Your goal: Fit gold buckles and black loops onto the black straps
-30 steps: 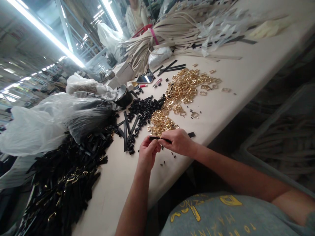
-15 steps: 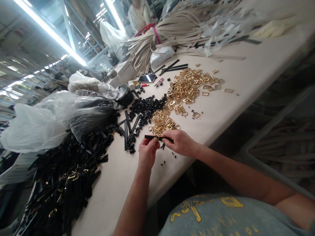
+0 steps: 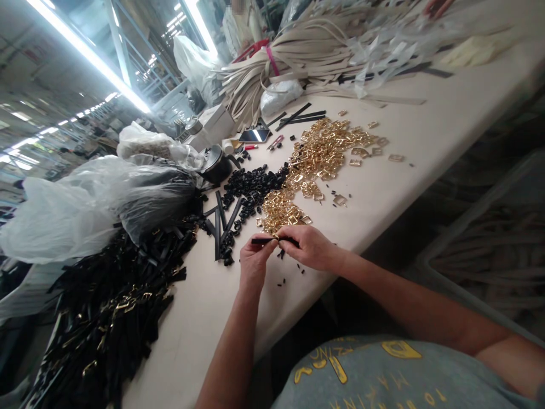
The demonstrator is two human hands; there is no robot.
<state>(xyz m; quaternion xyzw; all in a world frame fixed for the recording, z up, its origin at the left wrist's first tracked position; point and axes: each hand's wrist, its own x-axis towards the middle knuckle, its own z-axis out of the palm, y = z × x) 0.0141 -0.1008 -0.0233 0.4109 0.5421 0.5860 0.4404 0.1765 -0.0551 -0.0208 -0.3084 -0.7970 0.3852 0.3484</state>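
A short black strap [image 3: 260,241] stretches between my two hands just above the table. My left hand [image 3: 255,255] pinches it near its middle, and my right hand [image 3: 313,245] grips its right part. A bit of gold metal, apparently a buckle, shows at the fingertips; most of it is hidden. Right behind my hands lies a heap of gold buckles [image 3: 326,150]. To its left spreads a pile of small black loops [image 3: 255,184], with several loose black straps [image 3: 218,227] in front of it.
A large mound of black straps with gold buckles [image 3: 119,307] covers the table's left side, beside plastic bags [image 3: 76,204]. A black pot [image 3: 215,165], a phone [image 3: 254,136] and bundled beige strips [image 3: 306,48] stand farther back. Another person's hand [image 3: 437,7] shows at the top right.
My hands have drawn closer together on the strap, my left fingers shifting slightly right. Another person's hand has appeared at the top right over the plastic.
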